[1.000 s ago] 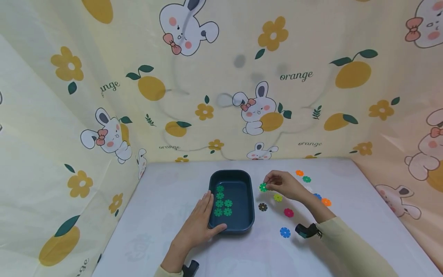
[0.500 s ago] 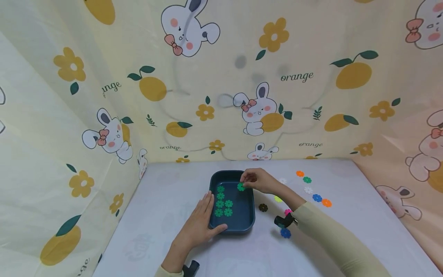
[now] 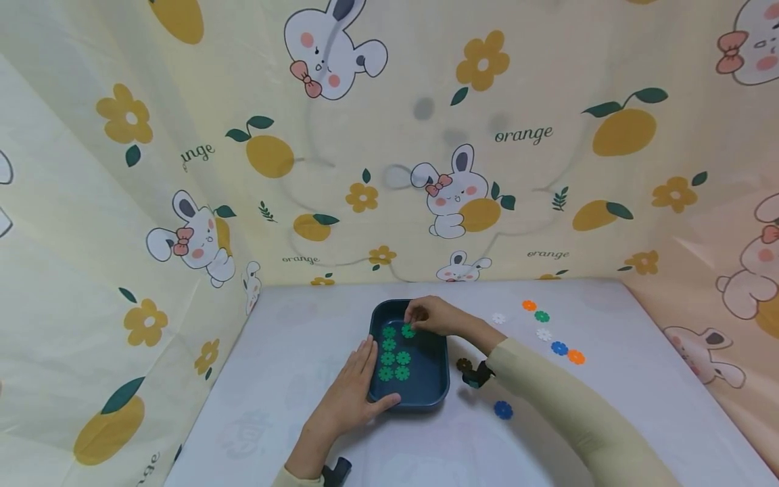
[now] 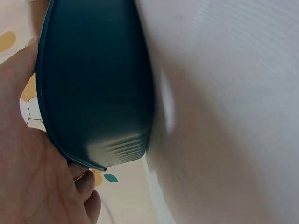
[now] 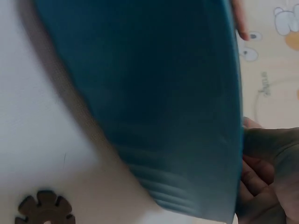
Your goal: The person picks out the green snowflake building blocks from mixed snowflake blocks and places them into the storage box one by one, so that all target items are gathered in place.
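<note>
A dark blue-green plastic tray [image 3: 447,379] stands on the table, several green notched flower-shaped discs [image 3: 388,358] lying in it. My left hand [image 3: 348,390] rests along the tray's left rim with straight fingers, its thumb on the near edge. Over the tray's far part, my right hand [image 3: 433,316] pinches a green flower disc [image 3: 408,331] between thumb and fingers. Whether that disc touches the tray floor I cannot tell. In the left wrist view the tray's outer wall [image 4: 93,79] fills the middle; the right wrist view shows the opposite wall [image 5: 163,93], which hides the pinched disc.
Right of the tray lie a dark brown disc [image 3: 464,364] and a blue disc [image 3: 503,410]. Farther right are orange [image 3: 529,306], green [image 3: 541,316], white [image 3: 544,334] and blue [image 3: 559,348] discs. A printed cloth hangs behind the white table [image 3: 292,325].
My right hand has carried the green disc leftward from beside the tray to over its far part, next to the column of green discs. The left hand has stayed on the rim.
</note>
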